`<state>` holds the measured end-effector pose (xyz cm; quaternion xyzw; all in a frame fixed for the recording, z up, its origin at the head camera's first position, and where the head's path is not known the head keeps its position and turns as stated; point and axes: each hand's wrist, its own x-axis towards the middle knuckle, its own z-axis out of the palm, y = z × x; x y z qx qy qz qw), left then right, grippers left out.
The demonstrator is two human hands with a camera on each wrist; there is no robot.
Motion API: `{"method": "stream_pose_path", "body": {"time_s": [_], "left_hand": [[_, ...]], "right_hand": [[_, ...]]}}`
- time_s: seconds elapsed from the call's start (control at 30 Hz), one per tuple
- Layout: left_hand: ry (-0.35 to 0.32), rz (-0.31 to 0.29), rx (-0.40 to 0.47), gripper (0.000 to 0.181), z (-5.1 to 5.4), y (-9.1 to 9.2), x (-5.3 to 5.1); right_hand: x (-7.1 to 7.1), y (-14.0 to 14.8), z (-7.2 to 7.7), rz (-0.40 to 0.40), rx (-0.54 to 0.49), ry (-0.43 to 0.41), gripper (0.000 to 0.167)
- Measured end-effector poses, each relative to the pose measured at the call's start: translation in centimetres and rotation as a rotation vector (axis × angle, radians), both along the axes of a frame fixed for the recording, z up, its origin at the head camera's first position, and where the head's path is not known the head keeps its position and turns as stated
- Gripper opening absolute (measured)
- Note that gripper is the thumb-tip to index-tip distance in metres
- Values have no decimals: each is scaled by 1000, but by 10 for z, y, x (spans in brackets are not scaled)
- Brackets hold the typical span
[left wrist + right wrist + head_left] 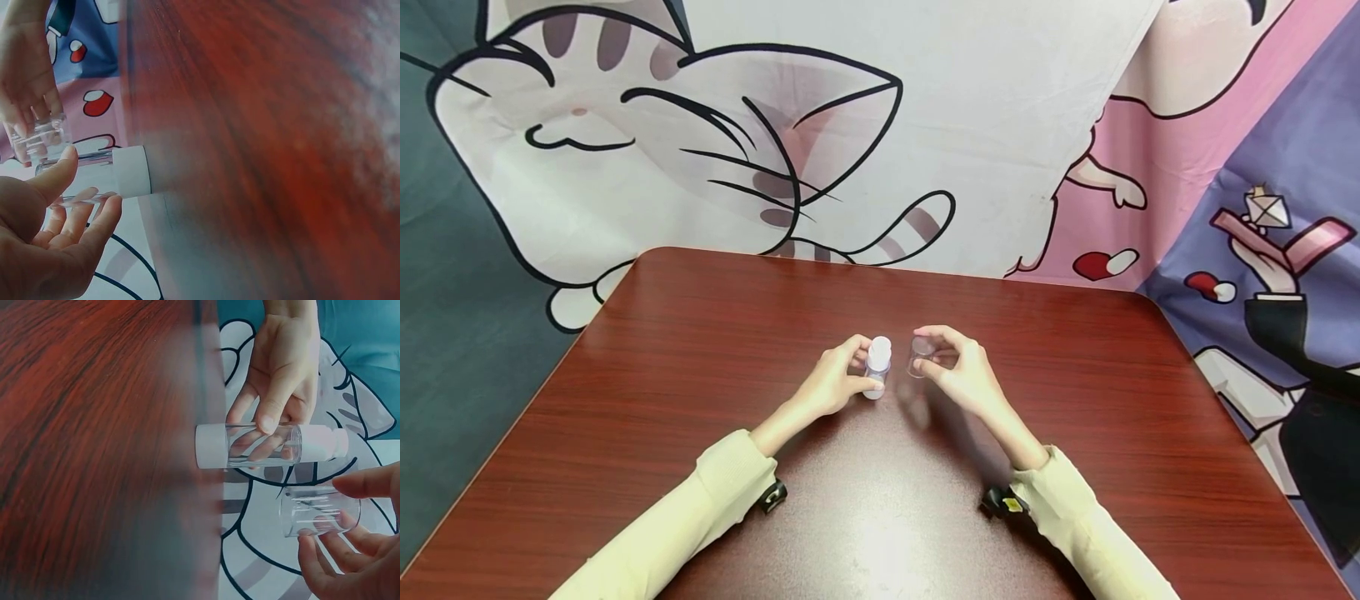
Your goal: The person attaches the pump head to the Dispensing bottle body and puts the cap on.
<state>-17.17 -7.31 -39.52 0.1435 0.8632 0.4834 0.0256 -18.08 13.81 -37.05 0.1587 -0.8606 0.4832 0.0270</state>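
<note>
My left hand (833, 381) grips a small clear bottle (877, 365) between thumb and fingers. The bottle has a white base (211, 446) and a white top with a narrower nozzle (339, 442); it stands upright, its base at the tabletop. To its right, my right hand (967, 372) pinches a clear, cup-like cap (322, 511) by its sides. This cap is apart from the bottle, slightly above the table. In the left wrist view, the left thumb and fingers hide part of the bottle, and its upper end overlaps the cap (47, 139).
The reddish-brown wooden table (715, 317) spreads around both hands, with its far edge beyond them. Behind it hangs a cloth backdrop (1000, 125) printed with cartoon figures. Small black devices (772, 495) are strapped at both wrists.
</note>
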Motion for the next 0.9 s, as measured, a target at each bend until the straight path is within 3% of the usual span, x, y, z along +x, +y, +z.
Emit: {"method": "stream_pose_path", "body": {"time_s": [0.9], "left_hand": [[5, -14, 14, 40, -1, -1, -2]], "right_hand": [[7, -14, 10, -20, -151, 195, 36]]}}
